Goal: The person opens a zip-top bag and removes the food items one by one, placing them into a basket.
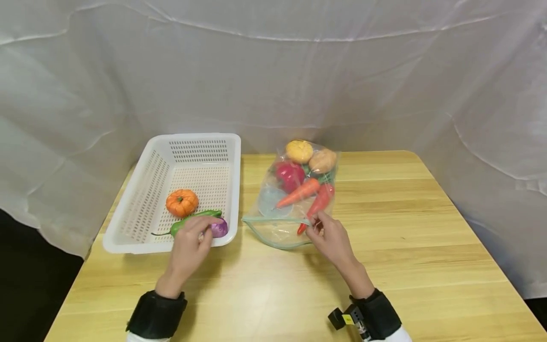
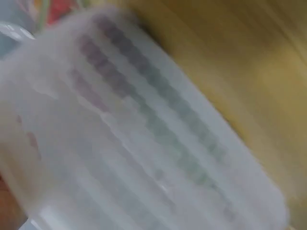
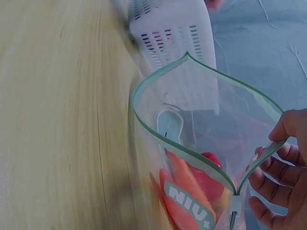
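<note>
While pepper (image 1: 176,228) flanks onion (image 1: 220,229), basket walls (image 1: 145,202) enclose both.

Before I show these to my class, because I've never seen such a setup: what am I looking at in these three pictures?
There is no machine doing the work, just a person's two bare hands, with a black band on each wrist. The widest picture comes from a camera on the head, looking down at a wooden table. The others come from wrist cameras; the left one's picture is blurred and mostly shows the side of a white basket.

That basket holds an orange pumpkin, a green pepper and a purple vegetable. Beside it, a clear bag contains a carrot and other vegetables. The right hand pinches the bag's open rim. The left hand is by the purple vegetable; I can't tell whether it touches it.
</note>
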A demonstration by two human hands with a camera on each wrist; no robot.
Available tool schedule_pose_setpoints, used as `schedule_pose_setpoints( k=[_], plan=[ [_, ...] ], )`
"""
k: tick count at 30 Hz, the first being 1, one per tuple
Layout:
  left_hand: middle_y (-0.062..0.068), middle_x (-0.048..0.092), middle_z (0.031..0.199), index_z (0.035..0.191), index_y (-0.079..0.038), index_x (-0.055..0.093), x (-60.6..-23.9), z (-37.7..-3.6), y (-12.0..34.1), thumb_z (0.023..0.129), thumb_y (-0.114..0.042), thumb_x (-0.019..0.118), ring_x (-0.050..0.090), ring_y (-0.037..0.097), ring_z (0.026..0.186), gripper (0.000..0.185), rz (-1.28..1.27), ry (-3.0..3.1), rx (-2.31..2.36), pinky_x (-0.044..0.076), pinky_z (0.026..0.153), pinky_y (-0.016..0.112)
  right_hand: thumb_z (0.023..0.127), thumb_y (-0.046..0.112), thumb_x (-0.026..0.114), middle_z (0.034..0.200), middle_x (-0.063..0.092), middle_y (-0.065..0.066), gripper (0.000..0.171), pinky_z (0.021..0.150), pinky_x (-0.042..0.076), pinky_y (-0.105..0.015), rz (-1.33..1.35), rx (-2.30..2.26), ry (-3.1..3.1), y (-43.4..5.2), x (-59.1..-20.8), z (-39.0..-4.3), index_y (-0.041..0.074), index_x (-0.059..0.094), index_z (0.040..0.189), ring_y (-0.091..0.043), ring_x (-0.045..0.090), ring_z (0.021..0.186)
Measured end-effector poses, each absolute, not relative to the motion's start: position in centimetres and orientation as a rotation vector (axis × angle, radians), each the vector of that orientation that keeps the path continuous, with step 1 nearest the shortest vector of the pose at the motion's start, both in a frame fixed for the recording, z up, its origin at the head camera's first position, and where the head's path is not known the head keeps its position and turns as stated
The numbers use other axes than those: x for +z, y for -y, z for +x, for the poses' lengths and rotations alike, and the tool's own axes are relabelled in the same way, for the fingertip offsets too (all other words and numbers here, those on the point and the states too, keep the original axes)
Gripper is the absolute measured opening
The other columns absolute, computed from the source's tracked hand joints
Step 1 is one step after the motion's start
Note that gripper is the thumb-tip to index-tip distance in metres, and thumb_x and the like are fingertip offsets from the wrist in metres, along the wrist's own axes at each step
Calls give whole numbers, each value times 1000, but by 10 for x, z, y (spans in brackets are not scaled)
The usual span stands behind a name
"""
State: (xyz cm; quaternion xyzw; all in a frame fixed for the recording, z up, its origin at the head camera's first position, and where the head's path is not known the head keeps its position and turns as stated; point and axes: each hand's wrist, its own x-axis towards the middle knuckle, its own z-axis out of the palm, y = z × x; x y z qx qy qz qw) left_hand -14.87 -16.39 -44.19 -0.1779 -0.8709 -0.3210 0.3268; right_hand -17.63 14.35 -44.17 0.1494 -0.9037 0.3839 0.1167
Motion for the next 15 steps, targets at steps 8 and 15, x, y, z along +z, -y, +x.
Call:
schedule_pose_setpoints(
  k=[8, 15],
  plan=[
    [11, 67, 107, 99, -3, 69, -435, -156, 86, 79, 2, 58, 62, 23, 100, 23, -952, 2472, -781, 52, 88, 34, 77, 6, 58, 66, 56, 2, 6, 56, 41, -19, 437, 1115, 2651, -143, -438, -177, 9, 57, 82, -10, 52, 63],
    [9, 60, 119, 120, -7, 60, -441, -194, 13, 87, -10, 56, 60, 19, 104, 34, -1159, 2902, -489, 48, 95, 33, 77, 5, 59, 65, 56, 0, 4, 51, 38, -17, 466, 1103, 2633, -140, -436, -179, 7, 58, 81, -7, 48, 58]
  ],
)
